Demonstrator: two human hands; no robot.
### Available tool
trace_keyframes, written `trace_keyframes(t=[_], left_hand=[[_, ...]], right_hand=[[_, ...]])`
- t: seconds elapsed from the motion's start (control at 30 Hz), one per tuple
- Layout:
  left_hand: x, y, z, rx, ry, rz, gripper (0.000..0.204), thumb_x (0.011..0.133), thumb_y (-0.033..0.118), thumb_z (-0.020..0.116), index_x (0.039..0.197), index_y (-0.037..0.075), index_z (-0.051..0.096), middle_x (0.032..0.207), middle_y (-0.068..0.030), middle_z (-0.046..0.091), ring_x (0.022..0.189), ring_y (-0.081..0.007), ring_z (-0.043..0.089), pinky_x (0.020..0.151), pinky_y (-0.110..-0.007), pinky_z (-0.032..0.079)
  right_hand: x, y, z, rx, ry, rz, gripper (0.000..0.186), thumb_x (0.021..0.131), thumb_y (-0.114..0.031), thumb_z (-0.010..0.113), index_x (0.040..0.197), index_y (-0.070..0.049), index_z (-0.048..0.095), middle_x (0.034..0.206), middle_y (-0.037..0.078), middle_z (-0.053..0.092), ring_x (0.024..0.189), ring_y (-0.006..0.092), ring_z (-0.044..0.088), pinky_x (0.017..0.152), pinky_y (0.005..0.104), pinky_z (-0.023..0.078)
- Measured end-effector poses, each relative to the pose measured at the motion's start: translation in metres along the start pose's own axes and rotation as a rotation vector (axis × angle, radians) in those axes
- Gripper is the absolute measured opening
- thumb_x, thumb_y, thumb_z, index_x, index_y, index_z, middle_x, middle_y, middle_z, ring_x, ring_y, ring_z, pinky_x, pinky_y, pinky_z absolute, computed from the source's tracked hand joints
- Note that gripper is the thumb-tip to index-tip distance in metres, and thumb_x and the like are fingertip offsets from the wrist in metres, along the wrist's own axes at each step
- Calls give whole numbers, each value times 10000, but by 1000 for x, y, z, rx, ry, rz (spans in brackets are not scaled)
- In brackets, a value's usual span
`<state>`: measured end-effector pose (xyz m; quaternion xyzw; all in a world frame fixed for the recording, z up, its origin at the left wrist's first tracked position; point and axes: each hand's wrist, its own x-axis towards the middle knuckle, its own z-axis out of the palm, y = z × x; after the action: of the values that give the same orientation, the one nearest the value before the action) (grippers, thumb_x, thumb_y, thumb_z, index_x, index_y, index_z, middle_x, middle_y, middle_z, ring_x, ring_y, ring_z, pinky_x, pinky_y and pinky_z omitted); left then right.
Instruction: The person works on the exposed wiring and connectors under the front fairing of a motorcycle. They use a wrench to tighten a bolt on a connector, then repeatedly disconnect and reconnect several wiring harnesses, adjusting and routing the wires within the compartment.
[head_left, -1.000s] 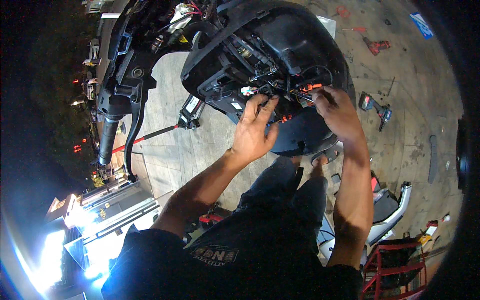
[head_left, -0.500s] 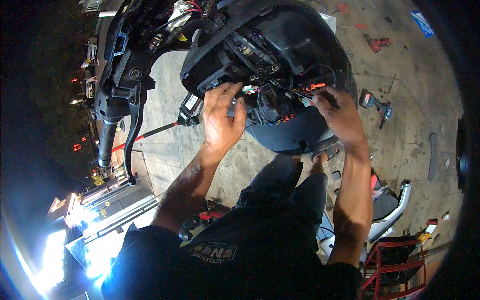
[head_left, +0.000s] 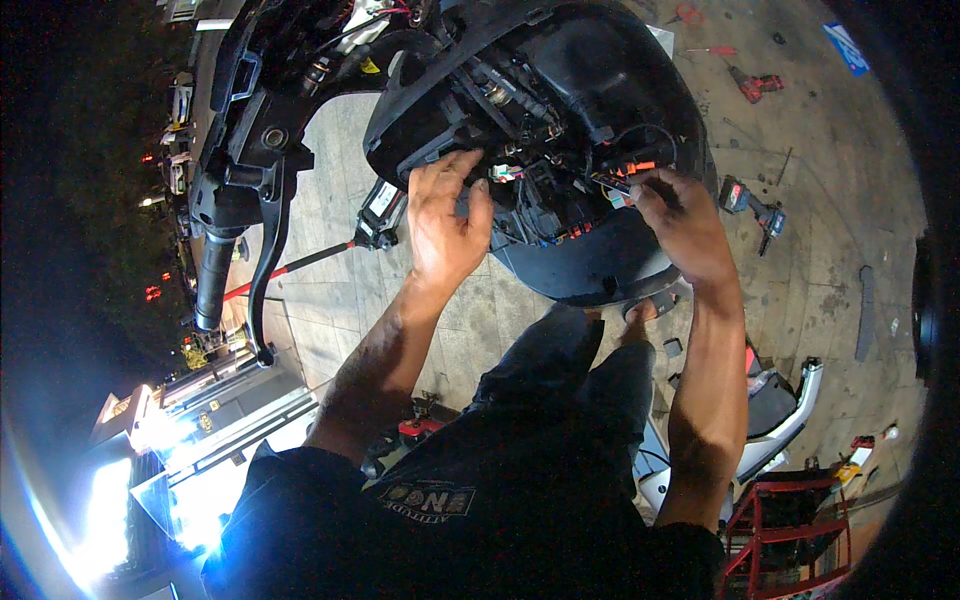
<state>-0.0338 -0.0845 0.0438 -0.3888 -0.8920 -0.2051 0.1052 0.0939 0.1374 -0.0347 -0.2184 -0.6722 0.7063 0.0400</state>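
An open black plastic housing (head_left: 590, 65) of a motor scooter, full of wiring, lies in front of me. My left hand (head_left: 447, 225) rests on its left rim, fingers extended and thumb apart, holding nothing that I can see. A white connector (head_left: 506, 173) with coloured wires sits just right of its fingertips. My right hand (head_left: 690, 225) is at the right side of the opening, thumb and fingers pinched together over a thin dark piece whose kind I cannot make out. Beside those fingertips is an orange-red connector (head_left: 638, 167).
The handlebar grip (head_left: 215, 280) and brake lever (head_left: 270, 265) stick out at the left. On the paved floor to the right lie a blue-and-black cordless drill (head_left: 752, 213), a red power tool (head_left: 755, 85) and a white body panel (head_left: 785, 440). A red metal frame (head_left: 790, 490) stands lower right.
My right fingertips have shifted slightly, and the thin dark piece at them now shows more. My left hand stays almost in place on the rim.
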Motion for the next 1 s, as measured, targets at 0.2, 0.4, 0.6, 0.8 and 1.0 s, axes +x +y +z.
trace_keyframes(t=[0.2, 0.4, 0.6, 0.8, 1.0], left_hand=[[5, 1, 4, -17, -7, 12, 303, 750, 45, 609, 1049, 19, 651, 999, -157, 661, 918, -331, 582, 866, -398, 434], [7, -2, 13, 29, -1, 39, 306, 737, 60, 608, 1035, 27, 664, 998, -140, 665, 899, -315, 564, 853, -394, 417], [4, -3, 17, 64, -13, 55, 306, 736, 73, 615, 1036, 45, 668, 1012, -117, 663, 910, -303, 543, 854, -395, 406], [4, -2, 20, 98, -36, 63, 311, 737, 87, 616, 1042, 52, 663, 1024, -98, 663, 904, -299, 529, 867, -402, 394], [4, -1, 20, 97, -49, 48, 317, 734, 96, 610, 1045, 58, 662, 1008, -94, 667, 912, -302, 518, 866, -411, 390]], right_hand=[[3, 4, 1, 42, -16, 35, 203, 872, -168, 600, 977, 0, 648, 787, 68, 637, 699, 120, 552, 668, 271, 446], [-7, 1, 9, -82, 71, -89, 187, 879, -145, 590, 981, 4, 639, 801, 98, 640, 745, 162, 586, 692, 289, 465], [-32, -9, 38, -117, 196, -154, 183, 854, -117, 581, 987, 8, 590, 828, 210, 640, 712, 358, 632, 644, 377, 499], [-43, -10, 56, -171, 303, -173, 186, 833, -114, 595, 986, -12, 566, 926, 255, 637, 755, 417, 633, 658, 449, 510], [-32, -8, 34, -203, 236, -116, 146, 823, -118, 586, 911, -8, 626, 880, 246, 639, 761, 417, 630, 673, 449, 508]])
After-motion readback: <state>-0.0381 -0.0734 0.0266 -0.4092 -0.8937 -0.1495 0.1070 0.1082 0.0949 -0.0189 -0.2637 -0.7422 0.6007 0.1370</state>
